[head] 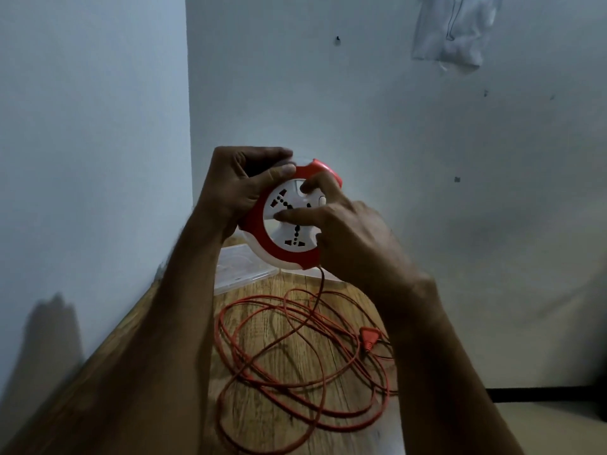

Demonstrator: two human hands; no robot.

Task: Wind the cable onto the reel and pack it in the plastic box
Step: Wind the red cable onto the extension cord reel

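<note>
I hold a round red and white cable reel with sockets on its face upright above the table. My left hand grips its upper left rim. My right hand rests on the white socket face, fingers pressed into it. A red cable hangs from the reel's lower right edge and lies in loose tangled loops on the wooden table. Its red plug lies at the right of the loops. A clear plastic box stands on the table behind the reel, partly hidden by my left forearm.
The table sits in a corner between two pale walls. A clear plastic bag hangs on the wall at the upper right. Right of the table, a lower floor with a dark skirting strip shows.
</note>
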